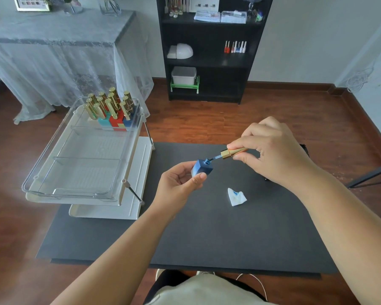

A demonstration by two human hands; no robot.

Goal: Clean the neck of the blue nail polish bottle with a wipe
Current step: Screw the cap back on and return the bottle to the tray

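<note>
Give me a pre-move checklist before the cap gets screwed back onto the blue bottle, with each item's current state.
1. Blue bottle held firmly by the left hand: ok.
2. Gold cap gripped by the right hand: ok.
3. Brush tip lined up at the bottle's opening: ok.
4. Wipe set down on the black mat, clear of both hands: ok; it shows blue stains.
5. Neck free of polish residue: cannot tell, too small.
6. Bottle upright: not ok, it is tilted.

At frame center, the left hand [180,183] grips the blue bottle [202,169]. The right hand [271,150] holds the gold cap [232,152], brush tip at the neck. 1 stained wipe [237,197] lies on the black mat [229,234], lower right of the bottle.
</note>
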